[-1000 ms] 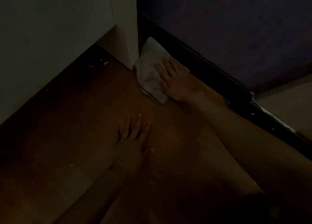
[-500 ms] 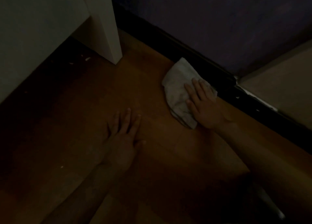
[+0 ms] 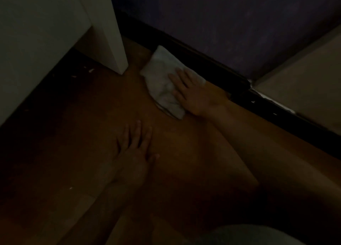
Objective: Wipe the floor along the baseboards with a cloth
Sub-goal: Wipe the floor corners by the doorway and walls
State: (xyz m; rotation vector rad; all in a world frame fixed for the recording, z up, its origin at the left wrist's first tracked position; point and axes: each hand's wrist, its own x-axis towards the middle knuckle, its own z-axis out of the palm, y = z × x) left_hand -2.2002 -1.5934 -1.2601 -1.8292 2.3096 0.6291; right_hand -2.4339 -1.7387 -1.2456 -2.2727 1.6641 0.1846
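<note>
Now the white cloth point(image 3: 163, 80) lies flat on the wooden floor point(image 3: 184, 143), its far edge touching the dark baseboard point(image 3: 212, 64) and its near-left corner just beside the foot of the pale cabinet leg point(image 3: 110, 32). The right hand point(image 3: 191, 91) presses it down with straight, spread fingers laid over its right half; nothing is pinched. Half a second ago the cloth sat further along the baseboard, toward the pale threshold point(image 3: 304, 89); it has since slid back toward the cabinet, so the stroke looks like a back-and-forth pass over the same strip, which I judge is well underway here. The left hand point(image 3: 136, 148) rests flat on the floor, fingers relaxed and holding nothing, well apart from the cloth, as it did before. Room to the left is nearly used up: the cabinet leg blocks the way, with only a narrow gap behind it. Toward the threshold the strip beside the baseboard lies open.
</note>
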